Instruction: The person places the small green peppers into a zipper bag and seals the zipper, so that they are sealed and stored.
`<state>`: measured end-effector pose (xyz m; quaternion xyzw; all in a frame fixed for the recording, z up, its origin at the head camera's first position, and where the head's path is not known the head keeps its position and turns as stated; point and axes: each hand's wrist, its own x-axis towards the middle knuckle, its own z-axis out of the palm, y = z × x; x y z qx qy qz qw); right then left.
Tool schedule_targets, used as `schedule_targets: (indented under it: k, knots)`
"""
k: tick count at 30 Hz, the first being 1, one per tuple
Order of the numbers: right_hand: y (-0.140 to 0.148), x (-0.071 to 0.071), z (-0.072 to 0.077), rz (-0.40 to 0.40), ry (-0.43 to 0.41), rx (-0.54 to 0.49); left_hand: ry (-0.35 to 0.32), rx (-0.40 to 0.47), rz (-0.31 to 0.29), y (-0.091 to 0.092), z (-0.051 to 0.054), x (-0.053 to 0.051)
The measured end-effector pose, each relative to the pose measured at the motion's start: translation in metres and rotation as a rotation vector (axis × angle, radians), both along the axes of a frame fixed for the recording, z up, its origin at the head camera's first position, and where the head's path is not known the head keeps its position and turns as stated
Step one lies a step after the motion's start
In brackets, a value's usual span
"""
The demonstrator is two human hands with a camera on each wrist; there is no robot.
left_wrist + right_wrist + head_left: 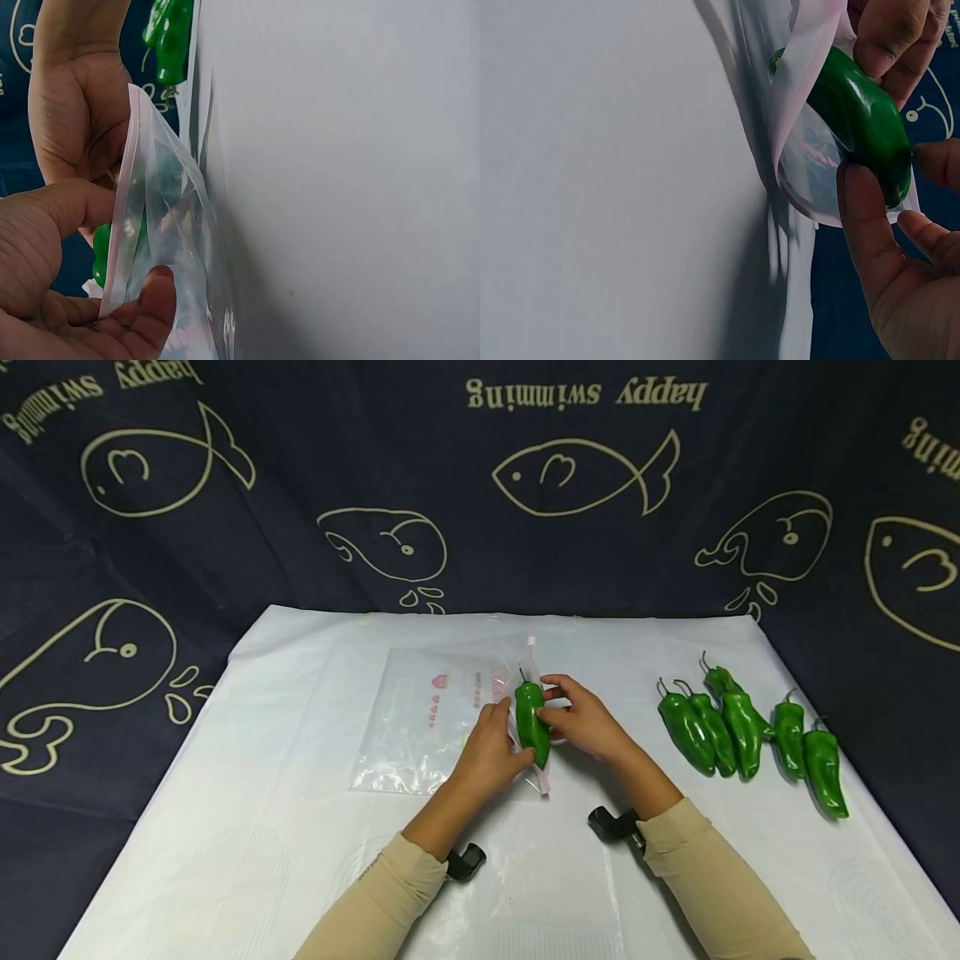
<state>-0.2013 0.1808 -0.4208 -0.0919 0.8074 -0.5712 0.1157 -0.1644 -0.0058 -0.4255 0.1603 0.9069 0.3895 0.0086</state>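
Observation:
A green pepper (531,718) (870,124) lies across the pink-edged mouth of a clear plastic bag (397,727) (176,202) (810,161), partly inside it. My right hand (588,722) (82,105) (907,292) grips the pepper between thumb and fingers from the right. At the bag's mouth, my left hand (491,756) (67,270) (900,41) holds the film, thumb on one side and fingers on the other; its fingers are also close against the pepper. The film partly hides the pepper in the left wrist view.
Several green peppers (742,727) (175,41) lie in a group on the right side of the white-covered table (247,718). A dark curtain (465,585) with fish and whale drawings hangs behind. Another clear plastic sheet or bag (551,893) lies near the front.

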Motion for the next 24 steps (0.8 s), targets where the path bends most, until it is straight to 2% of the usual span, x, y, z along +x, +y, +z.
schedule_targets:
  k: [6, 16, 24]
  knots:
    - [0.0006, 0.001, -0.0019, 0.009, -0.008, 0.01, -0.01, -0.005, -0.004, 0.0002, -0.0011, -0.0004]
    - [0.0013, 0.0034, -0.0051, 0.041, -0.056, 0.042, 0.013, 0.001, -0.022, 0.0004, -0.0018, 0.0]
    - [-0.001, 0.0028, -0.0064, 0.02, -0.049, 0.043, 0.02, 0.019, -0.025, 0.0008, -0.0013, 0.0005]
